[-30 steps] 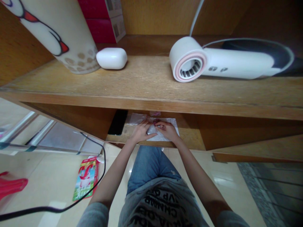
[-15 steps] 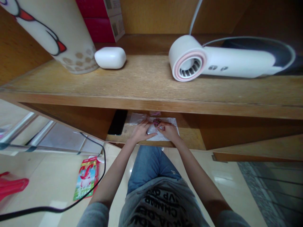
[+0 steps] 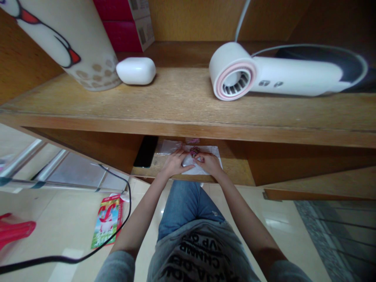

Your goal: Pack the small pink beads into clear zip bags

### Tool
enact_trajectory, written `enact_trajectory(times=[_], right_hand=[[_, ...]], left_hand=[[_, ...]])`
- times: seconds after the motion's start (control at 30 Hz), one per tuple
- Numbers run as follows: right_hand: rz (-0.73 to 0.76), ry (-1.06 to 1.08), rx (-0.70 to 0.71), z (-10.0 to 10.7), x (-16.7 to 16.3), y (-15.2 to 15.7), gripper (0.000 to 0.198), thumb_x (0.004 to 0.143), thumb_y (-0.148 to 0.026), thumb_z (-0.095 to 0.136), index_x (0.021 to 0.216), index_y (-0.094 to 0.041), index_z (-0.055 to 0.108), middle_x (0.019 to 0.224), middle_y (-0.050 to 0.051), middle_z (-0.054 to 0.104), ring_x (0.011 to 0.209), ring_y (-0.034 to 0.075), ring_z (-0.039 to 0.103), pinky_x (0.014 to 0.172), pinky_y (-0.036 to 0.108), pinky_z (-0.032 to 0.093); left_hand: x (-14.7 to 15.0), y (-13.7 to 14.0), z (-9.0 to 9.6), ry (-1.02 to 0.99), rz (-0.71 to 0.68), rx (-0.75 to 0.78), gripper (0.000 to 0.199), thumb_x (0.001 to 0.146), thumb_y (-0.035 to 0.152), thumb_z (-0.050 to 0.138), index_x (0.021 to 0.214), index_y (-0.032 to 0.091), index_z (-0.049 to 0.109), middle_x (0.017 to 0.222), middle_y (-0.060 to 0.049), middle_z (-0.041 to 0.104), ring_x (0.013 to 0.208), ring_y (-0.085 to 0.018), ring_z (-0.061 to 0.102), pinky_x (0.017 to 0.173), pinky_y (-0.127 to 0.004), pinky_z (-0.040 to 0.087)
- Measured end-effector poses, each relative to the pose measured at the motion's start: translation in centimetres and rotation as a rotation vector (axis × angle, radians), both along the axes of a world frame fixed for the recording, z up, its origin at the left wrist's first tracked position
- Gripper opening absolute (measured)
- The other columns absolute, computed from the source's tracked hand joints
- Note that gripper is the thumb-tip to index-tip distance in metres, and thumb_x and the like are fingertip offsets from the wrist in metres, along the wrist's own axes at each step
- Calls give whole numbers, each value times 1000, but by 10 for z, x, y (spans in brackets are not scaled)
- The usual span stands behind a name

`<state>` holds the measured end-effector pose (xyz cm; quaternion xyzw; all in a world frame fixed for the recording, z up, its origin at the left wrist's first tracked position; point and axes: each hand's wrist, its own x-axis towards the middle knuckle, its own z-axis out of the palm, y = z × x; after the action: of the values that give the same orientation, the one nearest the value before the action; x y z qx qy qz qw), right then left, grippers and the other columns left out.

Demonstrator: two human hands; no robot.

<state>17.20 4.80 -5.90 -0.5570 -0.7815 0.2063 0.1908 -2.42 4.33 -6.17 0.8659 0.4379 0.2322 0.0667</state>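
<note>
Plainly, from the head view, you have both hands in the lower compartment (image 3: 237, 172), over a white sheet (image 3: 197, 169) that lies on its wooden floor. Your left hand (image 3: 174, 162) is spread, palm down on the sheet's left part, with the thumb stretched out toward your other hand. Your right hand (image 3: 210, 162) is curled, its fingertips drawn in at the small dark-reddish cluster (image 3: 194, 151); you look to be touching its near edge, but whether you pinch any of it is too small to tell. That cluster sits on the upper part of the sheet, between your two hands. Beyond your left fingertips lies a clear plastic bag (image 3: 169, 147), with a dark phone (image 3: 146, 152) to its left. A small pinkish packet (image 3: 192, 140) lies just behind the sheet. On the shelf (image 3: 176, 98) above you stand a large cup (image 3: 88, 43) and, just beside it, a rounded white case (image 3: 136, 71); a white handheld fan (image 3: 293, 74) lies on its side, well apart to the right.
</note>
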Motion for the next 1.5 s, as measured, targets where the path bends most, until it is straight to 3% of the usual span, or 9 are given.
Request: enact_trajectory(times=[0.13, 0.67, 1.13, 1.3, 1.5], right_hand=[[9, -1, -6, 2, -1, 0, 19, 80, -36, 53, 84, -24, 68, 73, 1, 68, 64, 14, 58, 56, 22, 35], [0, 102, -14, 0, 4, 2, 20, 77, -36, 55, 81, -23, 69, 57, -2, 59, 50, 10, 48, 48, 20, 28], [28, 349, -59, -6, -7, 8, 18, 77, -31, 54, 81, -19, 66, 66, 0, 63, 57, 11, 52, 54, 21, 36], [-92, 296, 14, -8, 8, 11, 20, 76, -34, 54, 84, -20, 66, 62, 0, 60, 56, 12, 52, 52, 21, 36], [-244, 35, 82, -1, 14, 7, 16, 75, -31, 57, 85, -24, 66, 69, 0, 66, 60, 14, 56, 54, 22, 35]], left_hand=[[0, 0, -1, 1, 0, 5, 53, 75, 55, 53, 109, 16, 56, 101, -11, 61, 99, -25, 55, 85, -37, 45], [0, 0, 1, -9, -6, -10, 52, 74, 54, 54, 109, 17, 56, 99, -10, 61, 98, -26, 55, 84, -39, 45], [1, 0, 0, -7, 1, -14, 49, 74, 55, 53, 104, 17, 58, 97, -10, 62, 96, -25, 55, 83, -37, 45], [0, 1, -1, -1, 2, -5, 51, 74, 56, 54, 107, 17, 58, 98, -10, 62, 96, -25, 56, 83, -37, 46], [1, 0, -2, 0, 21, 13, 52, 74, 56, 54, 106, 16, 58, 96, -11, 62, 96, -26, 56, 83, -38, 45]])
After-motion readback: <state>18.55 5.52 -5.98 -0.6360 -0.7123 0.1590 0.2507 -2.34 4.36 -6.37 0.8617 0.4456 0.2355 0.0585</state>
